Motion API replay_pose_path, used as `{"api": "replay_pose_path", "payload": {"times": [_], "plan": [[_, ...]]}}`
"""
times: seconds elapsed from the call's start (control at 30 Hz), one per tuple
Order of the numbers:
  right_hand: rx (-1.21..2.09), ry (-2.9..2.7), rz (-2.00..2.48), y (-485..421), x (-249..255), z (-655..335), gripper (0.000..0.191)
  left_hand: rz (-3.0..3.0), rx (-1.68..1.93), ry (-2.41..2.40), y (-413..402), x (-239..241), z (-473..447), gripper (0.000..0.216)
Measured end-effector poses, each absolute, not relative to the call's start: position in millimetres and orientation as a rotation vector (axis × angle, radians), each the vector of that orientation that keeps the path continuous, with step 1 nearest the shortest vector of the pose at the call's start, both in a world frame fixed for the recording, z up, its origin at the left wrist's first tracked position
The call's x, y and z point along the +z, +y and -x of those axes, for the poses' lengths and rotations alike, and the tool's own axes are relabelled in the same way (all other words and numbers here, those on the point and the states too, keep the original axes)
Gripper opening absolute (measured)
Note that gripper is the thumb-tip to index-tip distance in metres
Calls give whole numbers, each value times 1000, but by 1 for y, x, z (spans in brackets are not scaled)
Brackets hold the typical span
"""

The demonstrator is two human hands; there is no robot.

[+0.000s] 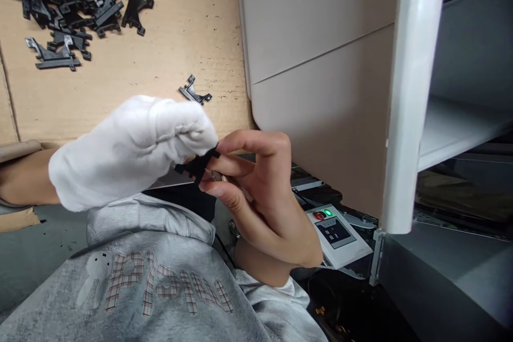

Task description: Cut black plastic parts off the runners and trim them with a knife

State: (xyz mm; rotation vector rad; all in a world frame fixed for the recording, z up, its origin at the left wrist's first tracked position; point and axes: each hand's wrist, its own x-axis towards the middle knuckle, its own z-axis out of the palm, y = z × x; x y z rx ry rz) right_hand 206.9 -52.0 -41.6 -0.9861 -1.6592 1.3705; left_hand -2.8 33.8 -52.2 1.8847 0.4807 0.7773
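Btwn gloved L hand (134, 147) & bare R hand (268, 197): blk part (197, 167), fingertips of both pinching it; similar pc. (194, 93) just beyond L.

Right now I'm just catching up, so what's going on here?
A person is handling a small black part in front of their body. The white-gloved left hand holds it, and the bare right hand has its fingertips at its edge; something small and shiny there is too unclear to name. A single black piece lies just beyond the glove, and a pile of black pieces lies farther off to the left on the tabletop.
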Motion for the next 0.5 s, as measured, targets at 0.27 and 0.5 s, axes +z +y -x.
{"api": "replay_pose_path", "payload": {"times": [0.27,0.5], "plan": [[1366,-1597,1008,-54,-38,-208,42,-1945,803,444,34,-56,3,25],[1320,-1667,1000,-53,-41,-210,37,-1934,773,418,34,-57,4,25]]}}
